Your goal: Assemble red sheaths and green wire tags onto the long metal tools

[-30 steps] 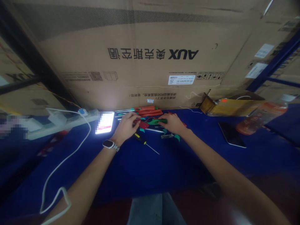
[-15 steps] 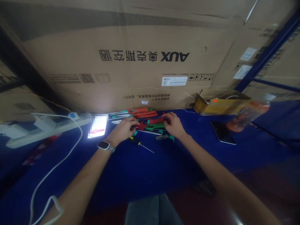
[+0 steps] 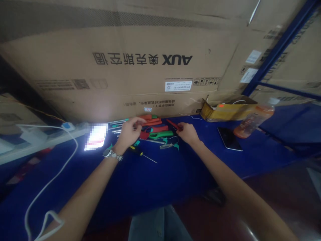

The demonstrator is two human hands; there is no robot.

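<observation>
My right hand (image 3: 188, 133) is closed on one end of a slim red tool (image 3: 172, 124), whose tapered end points up and left; its exact kind is unclear. Loosely curled, my left hand (image 3: 130, 131) hovers over the tool pile with a gap between thumb and fingers, and I see nothing in it. Between the hands lie a red-handled tool (image 3: 160, 129) and a green-handled tool (image 3: 160, 135). Orange-handled screwdrivers (image 3: 151, 120) lie behind them. Nearer me rest a yellow-and-black screwdriver (image 3: 137, 150) and a small metal tool with a green end (image 3: 168, 146).
A lit phone (image 3: 96, 136) and a white power strip (image 3: 54, 135) are at the left on the blue tabletop (image 3: 150, 187). To the right are a dark phone (image 3: 229, 139), an orange drink bottle (image 3: 254, 121) and a yellow box (image 3: 225, 112). A large carton (image 3: 125, 33) stands behind.
My left hand has lifted off the red tool and moved back-left. My right hand now holds up a slim red tool apart from the pile. The view has swung slightly right.
</observation>
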